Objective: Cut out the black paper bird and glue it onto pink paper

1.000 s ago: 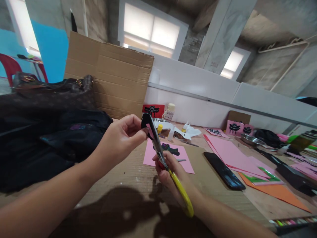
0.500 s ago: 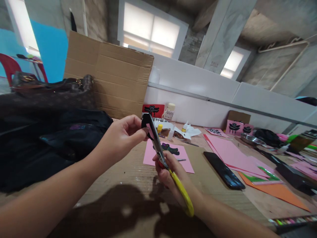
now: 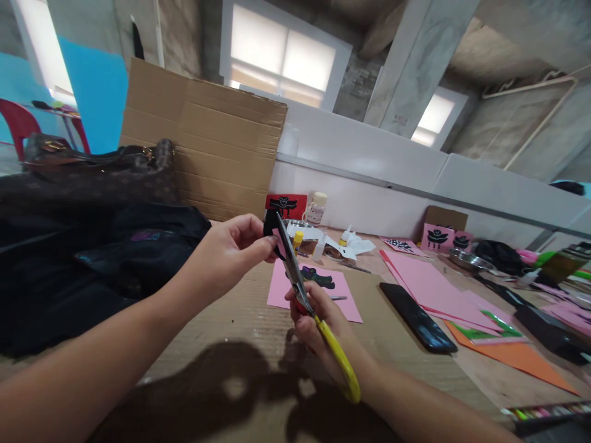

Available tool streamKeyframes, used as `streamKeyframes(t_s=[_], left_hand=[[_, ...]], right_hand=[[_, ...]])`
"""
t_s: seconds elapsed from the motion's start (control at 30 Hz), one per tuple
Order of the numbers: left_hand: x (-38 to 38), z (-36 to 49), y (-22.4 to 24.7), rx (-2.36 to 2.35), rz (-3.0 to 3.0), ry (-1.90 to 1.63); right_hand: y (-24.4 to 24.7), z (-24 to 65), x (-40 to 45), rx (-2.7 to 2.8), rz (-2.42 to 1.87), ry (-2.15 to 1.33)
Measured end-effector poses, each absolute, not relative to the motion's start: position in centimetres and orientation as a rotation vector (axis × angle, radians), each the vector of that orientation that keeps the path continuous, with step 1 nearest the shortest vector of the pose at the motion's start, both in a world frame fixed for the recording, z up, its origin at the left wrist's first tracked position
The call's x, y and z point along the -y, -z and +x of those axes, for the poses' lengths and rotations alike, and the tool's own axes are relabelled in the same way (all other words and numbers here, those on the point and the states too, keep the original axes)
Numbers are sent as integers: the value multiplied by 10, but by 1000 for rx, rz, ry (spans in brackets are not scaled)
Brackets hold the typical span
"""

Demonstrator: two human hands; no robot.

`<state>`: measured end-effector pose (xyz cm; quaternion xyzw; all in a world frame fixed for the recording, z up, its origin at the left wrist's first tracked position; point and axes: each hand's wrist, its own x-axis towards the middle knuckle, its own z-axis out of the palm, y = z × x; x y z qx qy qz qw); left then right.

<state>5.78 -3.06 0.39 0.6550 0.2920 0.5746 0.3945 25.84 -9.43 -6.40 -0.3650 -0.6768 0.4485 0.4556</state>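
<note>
Crowding the far left: red chair (image 3: 21,126) at back, then brown patterned bag (image 3: 101,184) with shiny metal fittings, and slack dark cloth (image 3: 152,261) heaped before it, near the left forearm. Upright corrugated cardboard panel (image 3: 217,141), creased, stands behind. Left hand (image 3: 226,252) pinches a small black piece (image 3: 271,223) between thumb and fingers; its thumb hides part of it, flat with a pinkish inner patch. Scissors (image 3: 295,275) sit mid-view, raised above the cardboard-covered worktop (image 3: 203,344), blades alongside the piece; whether they straddle it, cannot tell. Tips point up, away and slightly left; long axis runs slantwise from there down to the lower right, toward the person. Smooth metal blades, curved glossy yellow handle, a bit of red near the pivot. Behind the blades: red card (image 3: 298,203) with black design, pale-lidded jar (image 3: 316,208), yellow-capped tube (image 3: 298,239). Pink sheet (image 3: 279,289) bearing a dark shiny cutout (image 3: 321,278) lies beneath, partly blocked by blades and fingers. Right hand (image 3: 321,323) is curled around the scissors' handle. Further right: glossy black phone (image 3: 418,317), fanned pink sheets (image 3: 429,280), round metal bowl (image 3: 468,259), flat orange sheet (image 3: 530,362).
</note>
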Motion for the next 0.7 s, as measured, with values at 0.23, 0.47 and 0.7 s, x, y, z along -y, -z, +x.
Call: streamKeyframes(t_s=[0.23, 0.47, 0.7], left_hand=[[33, 58, -7, -772, 1650, -1417], [29, 58, -6, -769, 1644, -1411], [32, 58, -9, -803, 1635, -1406]], right_hand=[[64, 258, 93, 1668, -930, -1085], [65, 259, 92, 1686, -933, -1063], [66, 259, 91, 1662, -914, -1072]])
